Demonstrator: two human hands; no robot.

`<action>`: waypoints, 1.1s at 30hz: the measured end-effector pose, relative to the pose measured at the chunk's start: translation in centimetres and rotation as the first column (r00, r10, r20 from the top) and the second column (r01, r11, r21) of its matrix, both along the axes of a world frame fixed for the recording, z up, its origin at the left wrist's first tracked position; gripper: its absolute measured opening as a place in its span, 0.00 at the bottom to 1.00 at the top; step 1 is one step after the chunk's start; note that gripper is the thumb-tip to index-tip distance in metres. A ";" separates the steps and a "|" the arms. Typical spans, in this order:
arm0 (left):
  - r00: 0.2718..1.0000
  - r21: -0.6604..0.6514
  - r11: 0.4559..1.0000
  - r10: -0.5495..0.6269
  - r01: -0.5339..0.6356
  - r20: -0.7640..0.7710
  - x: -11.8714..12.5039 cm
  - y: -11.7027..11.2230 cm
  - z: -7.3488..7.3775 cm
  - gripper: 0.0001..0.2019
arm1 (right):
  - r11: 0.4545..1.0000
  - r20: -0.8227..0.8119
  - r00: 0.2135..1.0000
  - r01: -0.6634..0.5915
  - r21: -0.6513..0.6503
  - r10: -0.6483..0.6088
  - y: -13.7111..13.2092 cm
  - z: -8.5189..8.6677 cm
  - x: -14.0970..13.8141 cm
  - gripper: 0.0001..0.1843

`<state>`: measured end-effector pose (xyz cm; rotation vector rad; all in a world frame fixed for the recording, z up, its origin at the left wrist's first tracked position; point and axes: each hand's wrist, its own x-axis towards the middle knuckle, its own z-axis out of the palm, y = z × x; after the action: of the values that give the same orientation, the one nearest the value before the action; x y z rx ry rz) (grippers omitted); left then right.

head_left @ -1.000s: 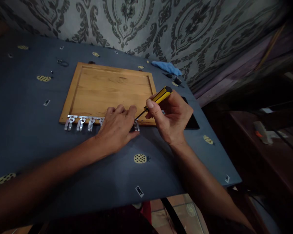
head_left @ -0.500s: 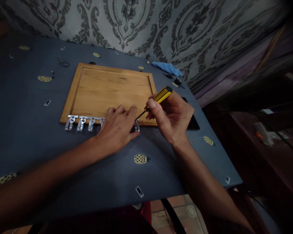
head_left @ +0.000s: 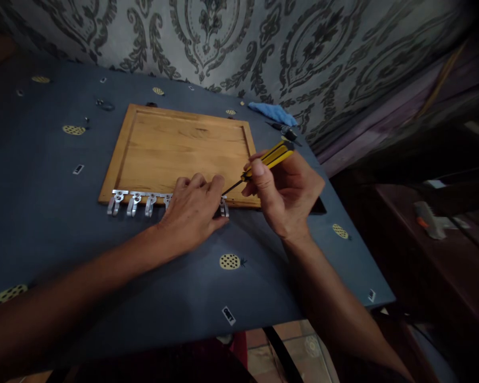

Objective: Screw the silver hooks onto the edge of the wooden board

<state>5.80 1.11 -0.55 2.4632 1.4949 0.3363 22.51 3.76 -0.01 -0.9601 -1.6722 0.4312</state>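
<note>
From where I stand, the person's right hand (head_left: pixel 287 191) pinches a slim screwdriver with a yellow-and-black handle (head_left: pixel 272 159) between thumb and fingers, its dark shaft slanting down toward the left hand. The left hand (head_left: pixel 193 207) lies palm-down, fingers close together and thumb stretched out to the side; whether it grips anything underneath, I can't tell. Beneath it runs a silvery metal strip of curved hooks (head_left: pixel 133 199), set along the near edge of a framed, honey-coloured wooden board (head_left: pixel 183 143) that reaches away beyond both hands.

As for progress, the strip looks lined up with that edge, several hooks showing left of the left hand and one just past its fingertips, where the driver's tip points. Round marks on the exposed hooks could be screw heads or bare holes, so I'd not swear how many are fastened; the fixing at the driver's tip seems the unfinished part.

A crumpled blue cloth (head_left: pixel 273 113) lies beyond the right hand, a flat black object (head_left: pixel 320 206) peeks out beside it, and a small metal piece (head_left: pixel 87 119) sits far off, beyond the left forearm.
</note>
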 end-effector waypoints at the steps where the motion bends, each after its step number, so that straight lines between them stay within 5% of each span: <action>1: 1.000 -0.003 1.000 0.000 0.000 0.005 0.0 0.0 0.0 0.24 | 0.999 -0.031 0.999 0.036 0.010 -0.035 -0.2 0.2 0.0 0.13; 33: 0.995 0.036 0.999 0.005 -0.009 0.097 -0.2 0.0 -0.4 0.21 | 0.993 0.024 0.993 0.119 -0.012 -0.119 -1.8 -0.8 1.2 0.05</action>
<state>5.60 1.08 -0.98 2.4322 1.4709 0.4811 23.72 1.95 -0.82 -1.0717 -1.6246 0.3529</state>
